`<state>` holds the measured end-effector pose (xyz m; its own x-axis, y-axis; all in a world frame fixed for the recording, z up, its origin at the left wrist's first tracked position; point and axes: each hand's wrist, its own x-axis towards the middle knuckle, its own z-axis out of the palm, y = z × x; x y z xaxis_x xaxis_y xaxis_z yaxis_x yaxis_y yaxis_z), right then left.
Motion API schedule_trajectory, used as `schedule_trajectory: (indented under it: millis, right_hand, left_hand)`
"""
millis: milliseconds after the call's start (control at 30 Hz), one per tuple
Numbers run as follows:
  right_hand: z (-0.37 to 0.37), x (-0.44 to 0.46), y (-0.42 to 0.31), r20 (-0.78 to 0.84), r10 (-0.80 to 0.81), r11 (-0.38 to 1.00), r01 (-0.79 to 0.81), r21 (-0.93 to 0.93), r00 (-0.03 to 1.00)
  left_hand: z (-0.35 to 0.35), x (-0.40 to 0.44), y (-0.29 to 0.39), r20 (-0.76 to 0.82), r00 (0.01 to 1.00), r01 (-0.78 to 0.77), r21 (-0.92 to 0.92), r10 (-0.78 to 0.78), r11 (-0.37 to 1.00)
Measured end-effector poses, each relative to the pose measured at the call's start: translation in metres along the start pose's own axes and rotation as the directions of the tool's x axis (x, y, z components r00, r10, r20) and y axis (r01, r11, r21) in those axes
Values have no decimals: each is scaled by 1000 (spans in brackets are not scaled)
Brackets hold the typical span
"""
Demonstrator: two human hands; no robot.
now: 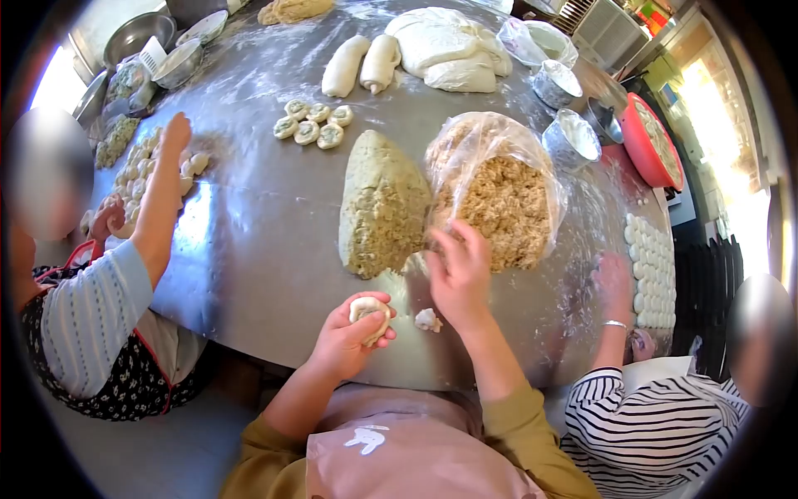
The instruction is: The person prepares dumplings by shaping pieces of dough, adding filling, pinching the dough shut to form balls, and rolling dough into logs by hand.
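My left hand (347,337) holds a small round dough cup (371,316), its thumb pressed into the hollow. My right hand (461,279) is at the near edge of the filling, fingers apart, with nothing visible between them. Its fingertips overlap the lower left edge of a brown crumbly filling (505,204) partly covered by a clear plastic bag (465,137); whether they touch it I cannot tell. Left of that lies a tall mound of greenish filling (381,208). A small pale scrap of dough (427,320) sits on the metal table (274,274) between my hands.
Several filled dough rounds (307,131), two dough rolls (346,66) and a large dough mass (449,50) lie farther back. Metal bowls (572,137) and a red basin (652,141) stand right. Co-workers' hands are beside dough pieces (137,179) at left and white rows (652,274) at right.
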<state>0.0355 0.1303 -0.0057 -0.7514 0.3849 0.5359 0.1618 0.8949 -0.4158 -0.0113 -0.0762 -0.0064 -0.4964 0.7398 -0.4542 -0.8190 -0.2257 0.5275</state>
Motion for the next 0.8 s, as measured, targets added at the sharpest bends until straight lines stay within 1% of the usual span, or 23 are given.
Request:
schedule_trajectory:
  millis: [33,67,100,133,167,233,267,333,367,433,467,533,600,633,700,733,800]
  right_hand:
    - [-15,-12,10,-28,65,998,-65,2,997]
    - [-28,-24,25,-4,123,992,-123,-15,992]
    - [-37,-35,41,15,186,982,-186,-32,982]
    - [-42,-42,53,43,230,972,-227,-52,972]
    - [-46,-47,61,121,269,961,-258,-100,955]
    - [-42,-52,72,203,271,960,-250,-124,941]
    - [-38,-54,76,217,270,960,-244,-139,938]
    - [-30,-52,80,249,257,962,-222,-160,934]
    - [-32,-50,81,250,253,967,-235,-100,935]
    - [-42,-46,80,254,244,966,-257,20,936]
    - [-48,-46,77,245,308,929,-347,132,919]
    - [-63,-46,68,256,440,791,-507,343,860]
    - [-63,-48,72,294,490,735,-570,368,821]
    - [-63,-49,72,309,515,704,-600,380,800]
    - [-65,-42,62,325,500,686,-596,418,803]
    - [-68,-42,50,348,493,672,-603,431,798]
    - [-74,-34,26,365,457,642,-585,495,811]
  left_hand:
    - [-2,0,-2,-6,1000,-12,-15,12,1000]
    - [-6,2,-6,2,1000,-23,-8,23,1000]
    - [-3,3,-7,5,1000,-18,-68,19,998]
    - [1,5,-7,11,1000,-8,-119,10,993]
    - [5,7,-6,20,1000,3,-164,0,986]
    - [4,15,-14,146,989,56,-275,-16,960]
    - [5,18,-17,207,978,82,-329,-12,941]
    - [13,15,-20,150,987,89,-193,-60,977]
    - [17,12,-20,115,990,91,-125,-77,988]
    - [23,9,-15,137,986,103,-74,-92,992]
    - [22,9,-14,144,984,109,-48,-101,993]
    - [22,8,-14,126,985,119,-32,-114,992]
    - [28,10,-15,88,989,124,-38,-120,992]
    - [28,13,-19,93,986,140,-32,-137,990]
    - [31,26,-27,104,984,150,-25,-147,988]
    - [44,27,-27,15,992,123,44,-124,991]
    - [46,38,-35,17,995,95,-36,-94,995]
